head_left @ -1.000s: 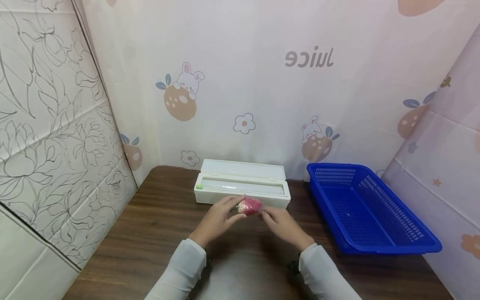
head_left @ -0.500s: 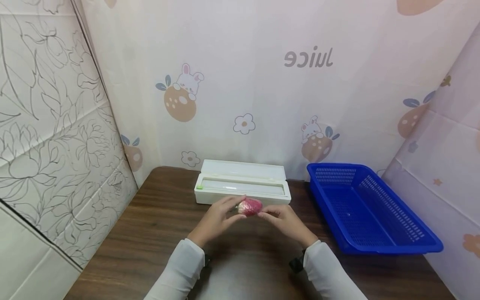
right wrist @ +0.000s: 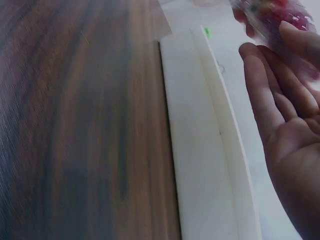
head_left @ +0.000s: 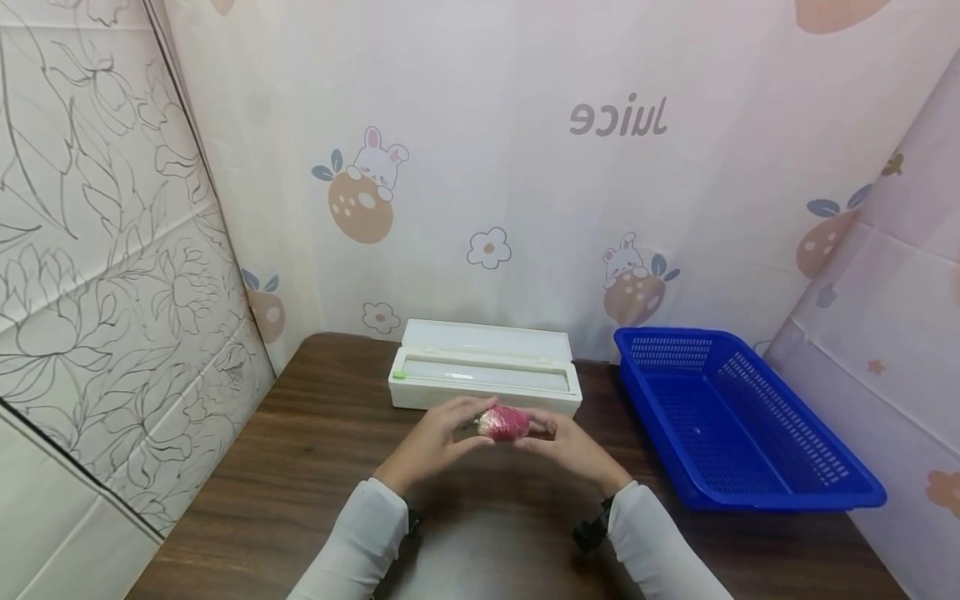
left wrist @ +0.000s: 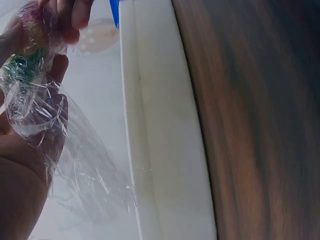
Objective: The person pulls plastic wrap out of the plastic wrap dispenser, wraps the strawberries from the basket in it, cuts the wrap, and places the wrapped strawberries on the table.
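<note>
A small red strawberry-like fruit (head_left: 504, 423) is wrapped in clear cling film, held above the table in front of the white box. My left hand (head_left: 435, 442) pinches its left end between thumb and fingers. In the left wrist view the fruit's green top (left wrist: 22, 67) lies near the palm, and loose cling film (left wrist: 90, 165) trails down past the left hand (left wrist: 20, 165). At the other end, my right hand (head_left: 573, 450) holds the fruit between thumb and fingers. The right wrist view shows that thumb (right wrist: 302, 42) against the wrapped fruit (right wrist: 295, 17).
Behind the hands stands a white cling film dispenser (head_left: 420, 393), lid (head_left: 487, 337) raised, with a green slider (head_left: 399, 375) at its left end. A blue plastic basket (head_left: 667, 433) sits to the right on the brown wooden table (head_left: 300, 467). Patterned sheets hang around the table.
The right hand first pinched film at the fruit's right end, then opened its fingers wider and now holds the fruit itself. Hands and fruit have dropped slightly.
</note>
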The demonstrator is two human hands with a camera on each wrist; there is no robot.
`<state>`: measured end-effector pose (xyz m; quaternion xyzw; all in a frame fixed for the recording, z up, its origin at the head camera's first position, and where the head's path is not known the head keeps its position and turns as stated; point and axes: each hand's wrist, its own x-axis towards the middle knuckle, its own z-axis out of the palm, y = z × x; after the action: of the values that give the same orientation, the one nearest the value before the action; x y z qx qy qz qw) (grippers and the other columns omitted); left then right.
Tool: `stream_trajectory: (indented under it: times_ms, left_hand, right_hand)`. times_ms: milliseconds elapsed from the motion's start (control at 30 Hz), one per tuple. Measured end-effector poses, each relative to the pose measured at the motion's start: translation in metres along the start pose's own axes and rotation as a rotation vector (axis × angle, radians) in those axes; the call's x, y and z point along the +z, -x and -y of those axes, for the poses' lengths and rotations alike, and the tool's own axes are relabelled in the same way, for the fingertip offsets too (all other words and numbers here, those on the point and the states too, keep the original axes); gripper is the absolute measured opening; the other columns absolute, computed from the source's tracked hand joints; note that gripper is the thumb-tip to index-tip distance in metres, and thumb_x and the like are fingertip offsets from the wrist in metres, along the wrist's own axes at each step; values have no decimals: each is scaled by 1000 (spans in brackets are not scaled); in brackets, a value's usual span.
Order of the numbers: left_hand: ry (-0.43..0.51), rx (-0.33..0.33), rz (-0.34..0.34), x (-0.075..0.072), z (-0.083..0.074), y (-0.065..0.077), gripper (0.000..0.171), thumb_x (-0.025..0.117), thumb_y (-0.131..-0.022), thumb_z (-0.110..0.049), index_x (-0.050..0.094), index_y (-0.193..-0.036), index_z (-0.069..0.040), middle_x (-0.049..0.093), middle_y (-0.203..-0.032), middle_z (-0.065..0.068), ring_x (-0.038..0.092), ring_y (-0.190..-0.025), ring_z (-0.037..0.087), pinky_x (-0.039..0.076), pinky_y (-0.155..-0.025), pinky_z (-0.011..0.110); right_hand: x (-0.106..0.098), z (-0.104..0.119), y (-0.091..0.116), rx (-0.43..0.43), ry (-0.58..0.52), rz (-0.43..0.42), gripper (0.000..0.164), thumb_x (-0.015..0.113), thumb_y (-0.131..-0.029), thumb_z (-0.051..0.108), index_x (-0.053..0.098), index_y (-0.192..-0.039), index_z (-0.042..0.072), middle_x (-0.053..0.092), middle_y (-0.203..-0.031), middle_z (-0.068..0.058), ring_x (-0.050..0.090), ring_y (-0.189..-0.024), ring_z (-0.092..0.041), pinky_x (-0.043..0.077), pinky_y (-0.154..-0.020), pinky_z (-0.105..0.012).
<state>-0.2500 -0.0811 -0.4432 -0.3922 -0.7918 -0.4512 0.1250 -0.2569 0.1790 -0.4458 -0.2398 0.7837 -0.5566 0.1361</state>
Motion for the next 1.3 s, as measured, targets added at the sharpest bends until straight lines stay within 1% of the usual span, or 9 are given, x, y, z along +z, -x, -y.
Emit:
stream_trajectory:
  times_ms: [233,500,667,733,833,1000,1067,1133,1300]
  left_hand:
    - [-9,65,22,1,-2,-3,58,78,-88,-19,58,-141,-7,64,-129,6,61,-115,15,52,-94,27]
    - [-57,2,70,-6,0,-3,61,80,-87,-19,56,-143,-9,61,-135,4,58,-122,16,50,-98,28]
    - [-113,-45,94,-9,-1,-1,63,79,-88,-22,54,-145,-11,60,-137,3,58,-123,16,49,-100,33]
    - [-111,-77,75,-9,-1,0,60,77,-90,-26,55,-144,-12,60,-138,2,58,-124,15,49,-100,33]
    - [-100,-114,-14,-11,-2,1,44,70,-96,-26,63,-137,-13,65,-132,-1,61,-118,12,51,-98,34]
    - [-152,-144,-136,-13,-4,2,24,67,-98,-16,74,-121,-13,72,-116,0,67,-106,10,54,-93,33]
    - [-181,-152,-165,-12,-5,2,23,67,-98,-16,75,-119,-12,73,-115,1,68,-106,13,54,-92,34]
    - [-199,-169,-200,-11,-5,3,21,67,-98,-17,76,-116,-10,73,-113,3,68,-106,15,55,-91,35]
    - [-232,-251,-266,-9,-3,4,16,71,-96,-20,79,-107,-11,75,-107,2,70,-101,16,57,-87,35]
  right_hand:
    - [11,0,-3,17,-56,71,49,69,-97,22,53,-142,11,62,-133,-6,57,-118,-23,49,-97,-33]
    - [13,4,-5,23,-30,30,54,69,-97,26,49,-145,13,60,-132,-7,58,-117,-25,50,-96,-33]
    - [13,3,-6,4,-14,-27,48,67,-99,27,53,-140,8,63,-128,-10,62,-113,-24,53,-93,-31]
    - [12,2,-6,8,-6,-46,47,68,-98,28,55,-138,7,64,-127,-10,63,-112,-23,53,-92,-31]
    - [11,3,-4,24,9,-92,47,69,-97,31,57,-138,9,65,-125,-9,64,-109,-23,54,-92,-33]
    - [9,6,-2,14,12,-151,45,68,-98,28,58,-136,8,65,-123,-11,64,-106,-25,53,-93,-46]
    - [10,5,-2,9,4,-162,44,69,-97,27,59,-136,7,65,-124,-12,64,-106,-25,54,-93,-45]
    - [11,5,-3,11,2,-184,46,69,-97,27,59,-136,6,65,-124,-13,63,-105,-23,55,-90,-36]
    - [10,7,-3,11,11,-256,46,71,-96,24,59,-134,3,66,-123,-16,64,-103,-21,54,-85,-26]
